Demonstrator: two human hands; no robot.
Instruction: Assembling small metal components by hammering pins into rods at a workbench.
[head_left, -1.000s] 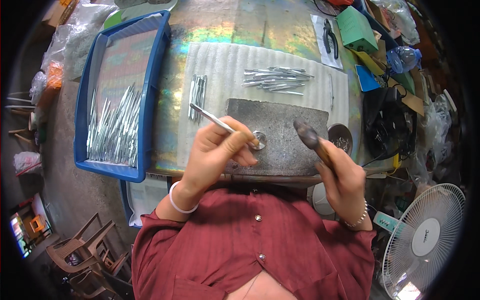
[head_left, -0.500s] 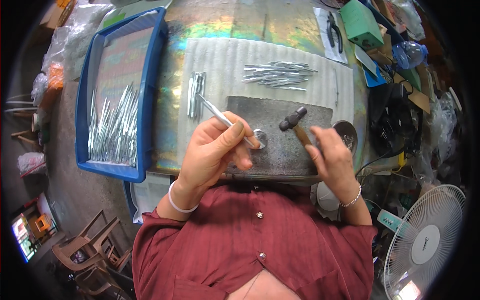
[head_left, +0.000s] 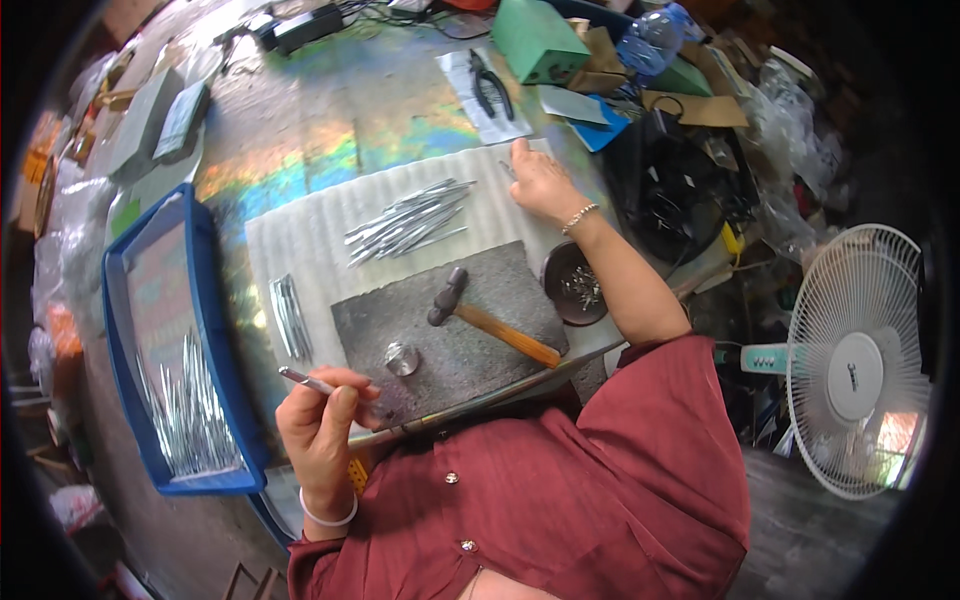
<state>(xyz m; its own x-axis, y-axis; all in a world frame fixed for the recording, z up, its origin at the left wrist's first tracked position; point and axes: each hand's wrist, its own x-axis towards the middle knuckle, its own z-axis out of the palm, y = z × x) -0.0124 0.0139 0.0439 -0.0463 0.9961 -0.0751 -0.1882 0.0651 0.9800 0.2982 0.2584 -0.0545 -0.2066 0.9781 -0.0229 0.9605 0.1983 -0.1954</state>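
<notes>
My left hand, low at the left, pinches a slim silver metal piece that points up and left. At the far right corner of the white foam sheet, my right hand has its fingers closed over a thin metal rod; most of the rod is hidden. A hammer with a wooden handle lies on the dark grey slab, beside a small round shiny metal block. Behind the slab is a loose pile of silver metal pieces, and a smaller bundle lies left.
A blue tray with many silver pieces stands left. A dark bowl of small metal bits sits beneath my right forearm. Pliers, a green box and a plastic bottle are at the back; a fan stands right.
My right hand has left the hammer and reached to the foam's far right corner. The hammer now lies flat. My left hand has drawn back from the round block. The view has turned.
</notes>
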